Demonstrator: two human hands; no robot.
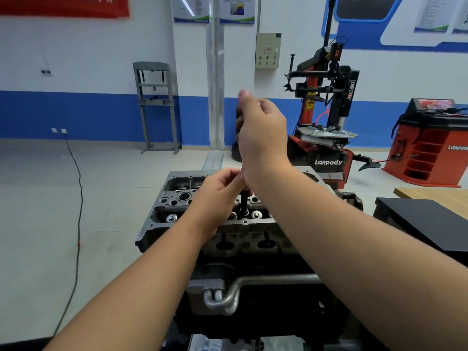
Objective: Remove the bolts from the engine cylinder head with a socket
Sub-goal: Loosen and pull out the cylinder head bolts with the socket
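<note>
The grey engine cylinder head (177, 196) lies in front of me on top of the engine. A dark socket shaft (245, 201) stands upright on it, its lower end down among the valve springs. My right hand (262, 138) grips the dark handle of the socket tool, most of which is hidden behind the hand. My left hand (219, 196) pinches the shaft just below the right hand. The bolt under the socket is hidden.
A black board (430, 224) and a wooden table (435, 196) stand at the right. A red tyre changer (326, 117) and a red wheel balancer (430, 145) are behind. A grey press frame (157, 107) stands by the wall. A cable (77, 224) runs across the floor.
</note>
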